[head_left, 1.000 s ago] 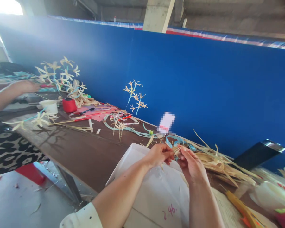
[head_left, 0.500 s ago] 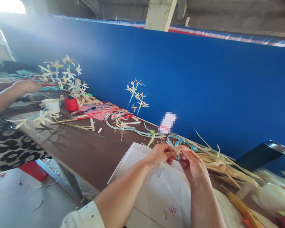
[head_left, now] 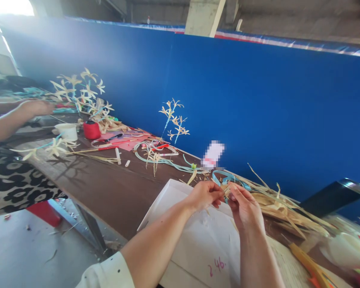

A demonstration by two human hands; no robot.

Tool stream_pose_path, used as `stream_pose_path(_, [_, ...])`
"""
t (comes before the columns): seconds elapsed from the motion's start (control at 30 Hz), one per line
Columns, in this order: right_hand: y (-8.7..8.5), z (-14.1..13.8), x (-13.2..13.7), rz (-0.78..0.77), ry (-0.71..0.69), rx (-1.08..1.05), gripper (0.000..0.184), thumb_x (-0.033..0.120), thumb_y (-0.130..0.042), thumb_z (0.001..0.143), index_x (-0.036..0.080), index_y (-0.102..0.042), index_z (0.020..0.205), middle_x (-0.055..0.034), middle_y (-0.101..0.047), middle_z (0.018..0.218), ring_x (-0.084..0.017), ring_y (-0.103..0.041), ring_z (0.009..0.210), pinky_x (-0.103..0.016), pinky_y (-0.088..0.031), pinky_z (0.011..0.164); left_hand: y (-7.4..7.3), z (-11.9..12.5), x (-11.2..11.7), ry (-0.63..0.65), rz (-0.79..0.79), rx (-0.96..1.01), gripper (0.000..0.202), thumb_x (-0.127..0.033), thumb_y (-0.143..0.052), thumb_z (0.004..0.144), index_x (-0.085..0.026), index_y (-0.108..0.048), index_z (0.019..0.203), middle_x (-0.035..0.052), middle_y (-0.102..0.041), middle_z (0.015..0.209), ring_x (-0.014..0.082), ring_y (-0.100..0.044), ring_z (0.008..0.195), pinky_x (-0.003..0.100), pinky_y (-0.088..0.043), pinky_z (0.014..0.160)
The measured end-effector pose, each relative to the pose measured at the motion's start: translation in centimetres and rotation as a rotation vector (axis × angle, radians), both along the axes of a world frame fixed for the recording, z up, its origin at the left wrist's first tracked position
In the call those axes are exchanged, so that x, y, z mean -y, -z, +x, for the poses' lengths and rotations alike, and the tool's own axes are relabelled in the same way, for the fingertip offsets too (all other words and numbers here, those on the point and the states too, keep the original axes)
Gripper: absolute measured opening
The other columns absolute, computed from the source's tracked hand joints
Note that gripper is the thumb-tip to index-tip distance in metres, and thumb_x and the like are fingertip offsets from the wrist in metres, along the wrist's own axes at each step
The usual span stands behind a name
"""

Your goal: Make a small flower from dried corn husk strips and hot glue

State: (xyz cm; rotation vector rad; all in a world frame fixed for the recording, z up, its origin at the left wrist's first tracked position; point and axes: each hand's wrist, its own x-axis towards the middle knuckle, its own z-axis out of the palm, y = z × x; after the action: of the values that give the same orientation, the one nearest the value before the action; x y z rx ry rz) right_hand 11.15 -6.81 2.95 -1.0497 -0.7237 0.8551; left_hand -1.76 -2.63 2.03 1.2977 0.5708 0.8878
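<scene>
Above the white board [head_left: 204, 236], the left hand [head_left: 206, 196] and right hand [head_left: 246, 203], nearly closed, pinch a pale strip [head_left: 227, 191]; gentle tension should prevent tearing.

Pale strip [head_left: 227, 191] blurry, part. hidden

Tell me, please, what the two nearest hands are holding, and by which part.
Both hands pinch a small straw-coloured piece between them; which part each grips cannot be told.

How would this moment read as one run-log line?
left hand: pinching thin straw-coloured strips; right hand: pinching same strips; below: flat white board with pink handwriting; beyond: pale-blue looped ribbon; rightward: tan dry-strip pile
</scene>
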Motion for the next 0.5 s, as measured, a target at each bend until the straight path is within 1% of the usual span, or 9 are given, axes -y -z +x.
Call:
stream_pose_path(0.1, [0.01, -0.22, -0.03, -0.012, 0.029, 0.022, 0.035, 0.031, -0.082, 0.053, 0.016, -0.071, 0.083, 0.0026, -0.051, 0.057, -0.007, -0.04, 0.051, -0.017, -0.031, 0.041, 0.09, -0.02, -0.02, 0.004, 0.006, -0.013, 0.025, -0.035, -0.064, 0.071, -0.011, -0.056, 0.071, 0.0014, -0.06, 0.063, 0.0063, -0.052, 0.047, 0.022, -0.047, 0.051])
stream_pose_path(0.33, [0.08, -0.35, -0.23, 0.016, 0.036, 0.081, 0.033, 0.035, -0.081, 0.054, 0.015, -0.068, 0.077, 0.0048, -0.045, 0.053, -0.007, -0.036, 0.048, -0.019, -0.026, 0.042, 0.37, 0.15, -0.03, 0.004, -0.006, -0.015, 0.021, -0.031, -0.063, 0.073, -0.011, -0.056, 0.072, 0.0014, -0.061, 0.063, 0.0065, -0.053, 0.048, 0.022, -0.048, 0.051])
stream_pose_path(0.5, [0.59, -0.26, -0.54, 0.035, 0.062, 0.102, 0.033, 0.038, -0.079, 0.057, 0.014, -0.066, 0.076, 0.0045, -0.046, 0.054, -0.007, -0.037, 0.05, -0.02, -0.029, 0.045, 0.49, 0.36, -0.06, -0.022, -0.018, -0.001, 0.019, -0.029, -0.062, 0.074, -0.011, -0.057, 0.071, 0.0012, -0.061, 0.063, 0.0062, -0.053, 0.049, 0.022, -0.048, 0.051])
